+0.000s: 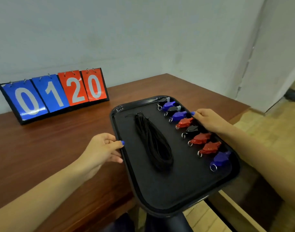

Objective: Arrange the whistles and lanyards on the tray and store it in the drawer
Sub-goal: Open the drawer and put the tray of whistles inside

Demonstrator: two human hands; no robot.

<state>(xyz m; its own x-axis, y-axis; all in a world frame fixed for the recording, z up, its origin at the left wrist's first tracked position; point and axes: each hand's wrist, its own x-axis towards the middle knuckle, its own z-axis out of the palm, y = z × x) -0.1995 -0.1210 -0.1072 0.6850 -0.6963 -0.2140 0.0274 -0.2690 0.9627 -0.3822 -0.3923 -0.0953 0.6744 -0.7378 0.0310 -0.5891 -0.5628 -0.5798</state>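
Gripping a black tray [160,190] by its two long edges, a person holds it over the near right corner of a brown wooden table [51,148], with its near end reaching out past the table's edge. The left hand [101,150] takes the tray's left rim, thumb lying on top of the edge and the fingers curled under it. The right hand [210,121] holds the opposite rim near the far end, thumb on top beside the whistles, the other fingers hidden behind the rim. A bundle of black lanyards [153,141] lies looped lengthwise down the middle of the tray. Along the tray's right side runs a row of whistles [190,129], lying side by side, each with a small metal ring pointing toward the lanyards; they are black, blue and red, with a blue one nearest the camera and a black one at the far end. The right thumb sits just beside a blue whistle and a red one in the far half of the row. On the table to the left, well apart from the tray, stands a flip scoreboard [54,94] against the pale wall [143,39], showing 0 and 1 on blue cards and 2 and 0 on red cards. A tiled floor [277,118] shows at the right.
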